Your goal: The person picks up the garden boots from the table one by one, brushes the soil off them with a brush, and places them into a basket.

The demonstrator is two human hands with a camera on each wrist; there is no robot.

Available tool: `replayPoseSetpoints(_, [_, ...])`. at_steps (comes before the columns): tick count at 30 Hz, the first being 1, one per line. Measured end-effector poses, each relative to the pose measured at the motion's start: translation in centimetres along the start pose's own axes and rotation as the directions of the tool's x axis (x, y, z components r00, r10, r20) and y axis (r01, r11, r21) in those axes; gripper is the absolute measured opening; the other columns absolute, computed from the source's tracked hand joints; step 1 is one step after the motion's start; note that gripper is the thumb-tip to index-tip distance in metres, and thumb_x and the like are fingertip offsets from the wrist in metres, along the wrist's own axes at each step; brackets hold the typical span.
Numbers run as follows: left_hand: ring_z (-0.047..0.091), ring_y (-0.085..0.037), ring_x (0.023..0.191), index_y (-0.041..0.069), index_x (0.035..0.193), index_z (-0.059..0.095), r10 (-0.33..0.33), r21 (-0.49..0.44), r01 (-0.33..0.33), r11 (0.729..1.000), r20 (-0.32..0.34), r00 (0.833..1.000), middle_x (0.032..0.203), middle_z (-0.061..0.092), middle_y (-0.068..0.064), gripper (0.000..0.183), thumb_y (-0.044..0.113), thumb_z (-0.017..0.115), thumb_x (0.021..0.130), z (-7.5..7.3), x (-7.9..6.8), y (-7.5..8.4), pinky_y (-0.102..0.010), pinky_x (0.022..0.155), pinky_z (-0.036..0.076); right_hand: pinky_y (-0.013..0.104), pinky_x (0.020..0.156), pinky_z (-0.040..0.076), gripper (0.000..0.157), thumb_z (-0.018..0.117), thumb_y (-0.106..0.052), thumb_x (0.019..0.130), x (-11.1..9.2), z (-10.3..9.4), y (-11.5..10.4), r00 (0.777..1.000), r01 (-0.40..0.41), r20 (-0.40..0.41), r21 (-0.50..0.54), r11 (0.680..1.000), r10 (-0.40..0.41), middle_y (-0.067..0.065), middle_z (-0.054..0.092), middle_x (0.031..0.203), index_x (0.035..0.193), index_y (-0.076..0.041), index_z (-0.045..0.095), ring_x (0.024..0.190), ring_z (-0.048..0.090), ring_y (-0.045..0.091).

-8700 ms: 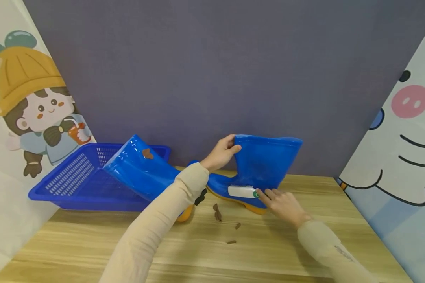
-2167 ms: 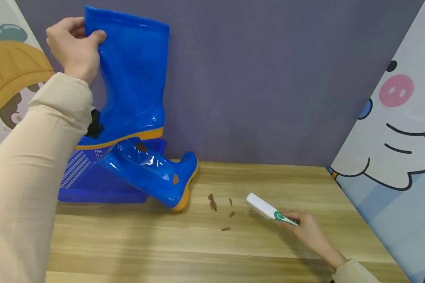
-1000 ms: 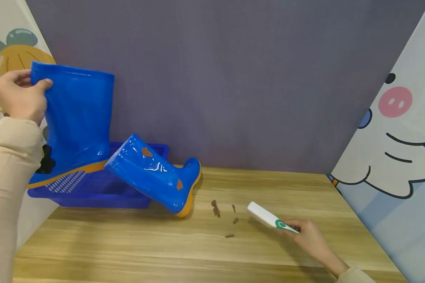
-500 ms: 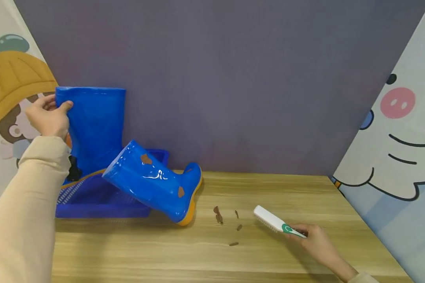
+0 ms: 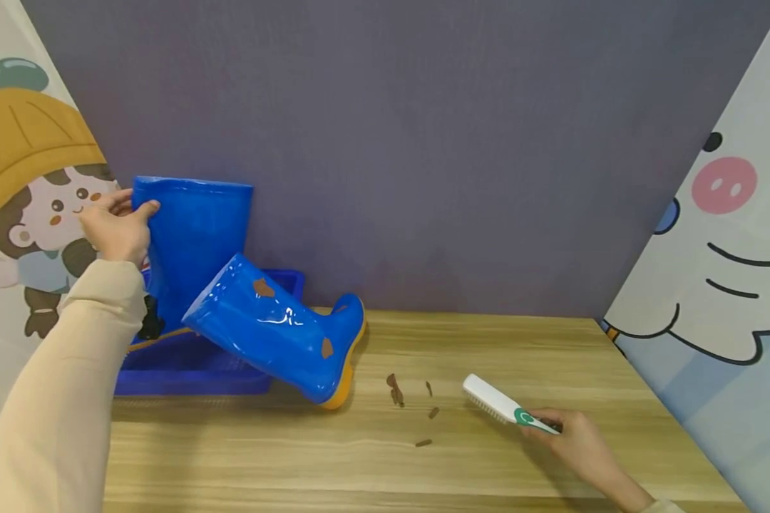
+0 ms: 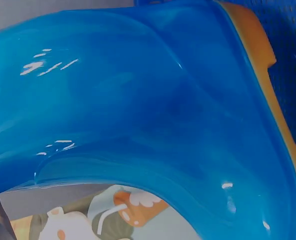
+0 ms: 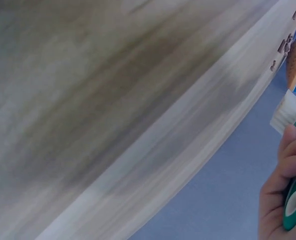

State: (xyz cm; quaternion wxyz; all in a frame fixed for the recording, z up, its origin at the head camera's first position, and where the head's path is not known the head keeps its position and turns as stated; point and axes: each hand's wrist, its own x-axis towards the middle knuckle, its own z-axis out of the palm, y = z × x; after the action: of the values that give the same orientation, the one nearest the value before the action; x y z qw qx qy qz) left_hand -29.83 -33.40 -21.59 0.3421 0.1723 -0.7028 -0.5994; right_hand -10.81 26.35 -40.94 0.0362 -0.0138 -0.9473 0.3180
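In the head view my left hand pinches the top edge of an upright blue rain boot, thumb on the outside. That boot stands over the purple-blue basket, its orange sole close to the basket mesh in the left wrist view. My right hand grips a white scrub brush by its green-and-white handle, bristles facing down above the table. A second blue boot, with brown patches on its shaft and heel area, leans on its side over the basket's right edge, hiding part of the first boot.
Several brown scraps lie on the wooden table between the leaning boot and the brush. A grey panel rises behind the table, with cartoon-printed walls on either side.
Earlier, the brush was against the boot at the middle of the table. My left hand then lifted that boot leftward and lowered it over the basket; my right hand drew back right with the brush.
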Motion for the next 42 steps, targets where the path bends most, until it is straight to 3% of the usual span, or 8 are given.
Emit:
replayPoseSetpoints(6, [0.052, 0.0, 0.087, 0.021, 0.122, 0.059, -0.022, -0.04, 0.021, 0.999, -0.03, 0.999, 0.096, 0.055, 0.014, 0.055, 0.038, 0.067, 0.07, 0.6, -0.3, 0.2, -0.026, 0.099, 0.041, 0.021, 0.049, 0.04, 0.038, 0.073, -0.029, 0.076, 0.3, 0.0, -0.1, 0.999, -0.029, 0.022, 0.04, 0.999, 0.028, 0.008, 0.069, 0.096, 0.107, -0.007, 0.068, 0.058, 0.047, 0.007])
replayPoseSetpoints(11, [0.051, 0.001, 0.087, 0.021, 0.12, 0.06, -0.04, -0.054, 0.036, 0.998, -0.071, 0.997, 0.094, 0.055, 0.015, 0.053, 0.038, 0.068, 0.07, 0.7, -0.4, -0.1, -0.025, 0.099, 0.041, 0.02, 0.056, 0.043, 0.036, 0.074, -0.03, 0.075, 0.6, 0.0, 0.0, 1.0, 0.005, 0.004, 0.015, 1.0, -0.005, 0.008, 0.07, 0.098, 0.104, -0.009, 0.07, 0.069, 0.053, 0.007])
replayPoseSetpoints(18, [0.05, 0.004, 0.081, 0.022, 0.119, 0.061, -0.088, -0.023, 0.086, 0.996, -0.146, 0.985, 0.088, 0.054, 0.019, 0.05, 0.036, 0.069, 0.071, -0.8, -0.7, -2.8, -0.021, 0.096, 0.042, 0.02, 0.051, 0.042, 0.035, 0.075, -0.025, 0.074, 0.5, 0.3, 0.2, 1.0, 0.022, 0.004, 0.01, 1.0, -0.022, 0.009, 0.069, 0.097, 0.103, -0.006, 0.07, 0.062, 0.05, 0.005])
replayPoseSetpoints(21, [0.049, 0.004, 0.08, 0.02, 0.119, 0.061, -0.12, -0.086, 0.107, 0.991, -0.168, 0.978, 0.085, 0.052, 0.018, 0.05, 0.032, 0.071, 0.072, -1.6, -0.8, -4.0, -0.02, 0.096, 0.041, 0.021, 0.046, 0.041, 0.036, 0.075, -0.025, 0.075, 0.4, 0.3, 0.2, 1.0, 0.011, 0.009, 0.02, 1.0, -0.011, 0.011, 0.069, 0.097, 0.105, -0.006, 0.069, 0.054, 0.046, 0.006])
replayPoseSetpoints(24, [0.048, 0.002, 0.083, 0.018, 0.12, 0.059, -0.155, -0.169, 0.125, 0.978, -0.177, 0.972, 0.086, 0.051, 0.017, 0.051, 0.029, 0.072, 0.072, -2.4, -0.9, -4.8, -0.02, 0.097, 0.039, 0.021, 0.051, 0.043, 0.035, 0.075, -0.027, 0.075, 0.4, 0.2, 0.3, 1.0, 0.026, -0.002, -0.005, 1.0, -0.026, 0.011, 0.069, 0.099, 0.104, -0.008, 0.07, 0.061, 0.05, 0.005])
replayPoseSetpoints(28, [0.047, 0.002, 0.087, 0.018, 0.125, 0.055, -0.152, -0.154, 0.131, 0.979, -0.129, 0.98, 0.091, 0.05, 0.017, 0.055, 0.031, 0.07, 0.073, -2.9, -0.9, -5.4, -0.022, 0.1, 0.037, 0.021, 0.059, 0.045, 0.035, 0.075, -0.029, 0.074, 0.4, 0.0, 0.3, 0.999, 0.044, -0.007, -0.038, 0.998, -0.045, 0.011, 0.069, 0.101, 0.102, -0.009, 0.071, 0.076, 0.056, 0.009])
replayPoseSetpoints(36, [0.051, -0.006, 0.104, 0.022, 0.129, 0.051, -0.014, 0.062, 0.014, 0.998, 0.005, 1.0, 0.122, 0.056, 0.004, 0.058, 0.041, 0.066, 0.077, -2.8, -1.4, -6.7, -0.022, 0.099, 0.04, 0.034, 0.071, 0.052, 0.035, 0.073, -0.033, 0.076, 0.6, 0.0, 0.3, 0.999, 0.032, 0.007, -0.028, 0.999, -0.032, 0.009, 0.07, 0.1, 0.103, -0.011, 0.07, 0.091, 0.063, 0.02])
replayPoseSetpoints(42, [0.049, -0.002, 0.103, 0.022, 0.133, 0.049, -0.011, 0.152, 0.002, 0.988, 0.061, 0.998, 0.117, 0.054, 0.01, 0.06, 0.042, 0.065, 0.078, -3.3, -2.1, -6.1, -0.027, 0.101, 0.04, 0.026, 0.063, 0.05, 0.034, 0.073, -0.03, 0.076, 0.5, 0.0, 0.2, 1.0, 0.029, 0.003, -0.005, 1.0, -0.029, 0.01, 0.069, 0.1, 0.104, -0.01, 0.07, 0.08, 0.061, 0.013])
